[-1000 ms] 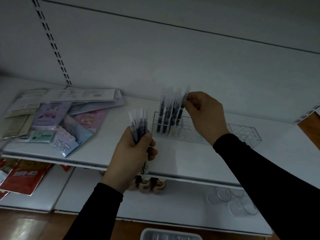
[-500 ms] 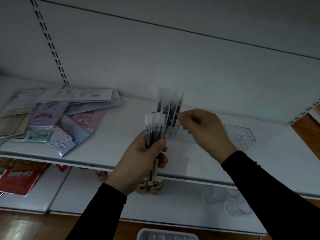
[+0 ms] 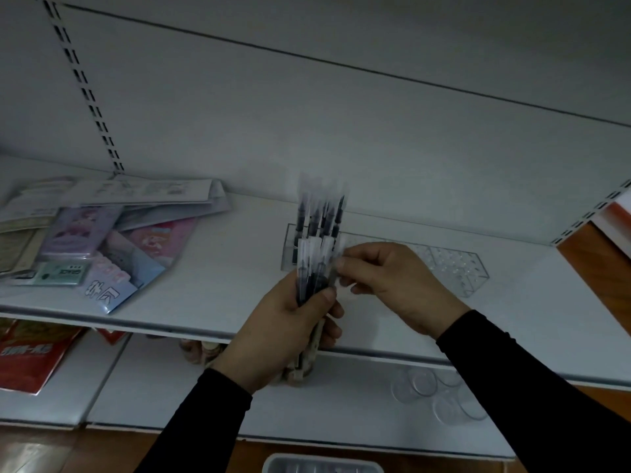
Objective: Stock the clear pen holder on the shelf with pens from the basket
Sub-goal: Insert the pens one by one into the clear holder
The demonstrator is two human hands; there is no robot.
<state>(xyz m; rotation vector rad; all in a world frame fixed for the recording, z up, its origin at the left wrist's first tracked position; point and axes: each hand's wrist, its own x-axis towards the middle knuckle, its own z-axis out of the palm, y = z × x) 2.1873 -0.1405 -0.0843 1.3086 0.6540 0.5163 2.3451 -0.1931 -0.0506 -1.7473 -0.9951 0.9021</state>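
At frame centre the left hand [image 3: 286,326] clasps a bundle of pens [image 3: 316,268] upright while the right hand [image 3: 389,285] pinches one at its cap, in front of the clear pen holder [image 3: 454,268] on the white shelf [image 3: 222,268], where more pens [image 3: 321,213] stand at its left end.

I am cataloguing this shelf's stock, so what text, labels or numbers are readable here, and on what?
Nothing can be read with certainty.
Blue-white packet: two large white characters, too blurred to quote.
Green card: small print, too blurred.
Red packet on the lower shelf: pale characters, blurred.
Pens in the left hand: no legible print.
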